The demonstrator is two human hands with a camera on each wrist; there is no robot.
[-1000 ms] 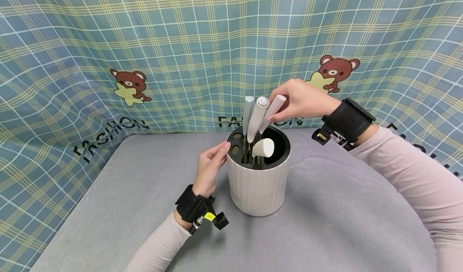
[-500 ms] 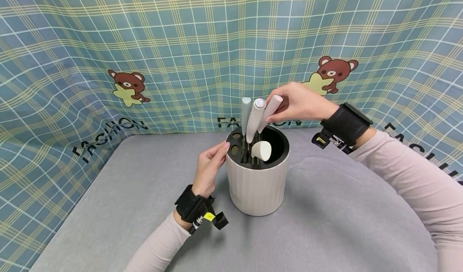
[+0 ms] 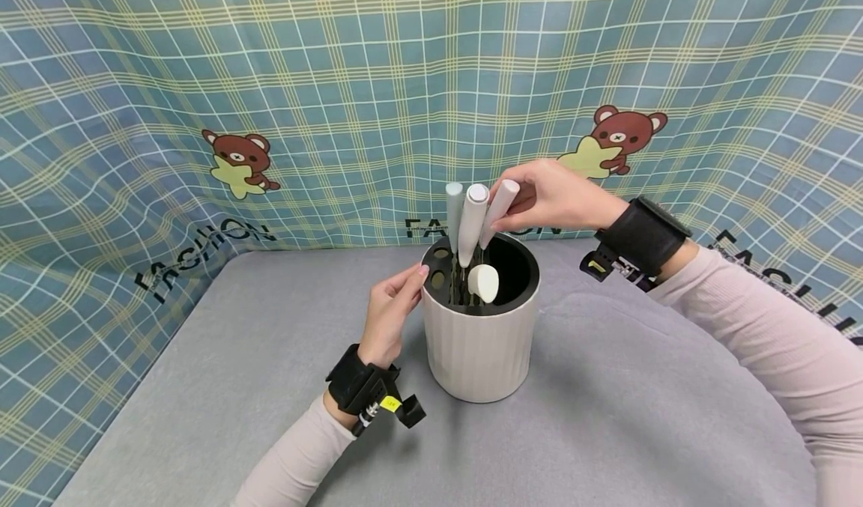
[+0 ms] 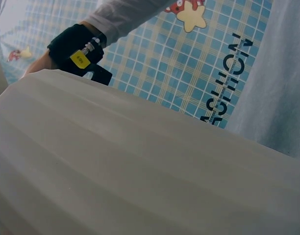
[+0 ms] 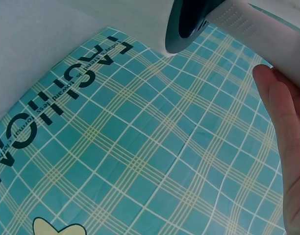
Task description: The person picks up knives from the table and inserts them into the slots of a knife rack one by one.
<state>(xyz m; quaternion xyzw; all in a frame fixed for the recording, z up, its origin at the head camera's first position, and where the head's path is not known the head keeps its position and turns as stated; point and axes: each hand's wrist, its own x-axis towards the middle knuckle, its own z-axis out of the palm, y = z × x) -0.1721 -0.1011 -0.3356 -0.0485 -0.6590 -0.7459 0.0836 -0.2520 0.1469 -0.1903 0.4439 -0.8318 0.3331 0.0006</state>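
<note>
A ribbed off-white round utensil holder (image 3: 480,353) with a black slotted top stands on the table. My right hand (image 3: 549,196) grips a pale pinkish-white utensil handle (image 3: 500,211), which leans to the right over the top; its lower part is hidden inside. Beside it stand a white handle (image 3: 473,226) and a pale grey-blue handle (image 3: 454,219). A thick cream handle end (image 3: 483,283) juts toward the front. My left hand (image 3: 389,308) touches the holder's left rim with its fingertips. The right wrist view shows the gripped handle (image 5: 262,34) reaching the black opening.
A grey cloth (image 3: 270,387) covers the table. Behind it hangs a blue checked curtain (image 3: 350,117) with bear prints. Round holes (image 3: 438,279) show on the left of the holder's top, and a wide dark opening (image 3: 515,271) on its right.
My right hand has shifted slightly left and down with the pinkish-white handle. The two neighbouring handles have shifted left too, and the cream end has turned. My left hand stays at the rim.
</note>
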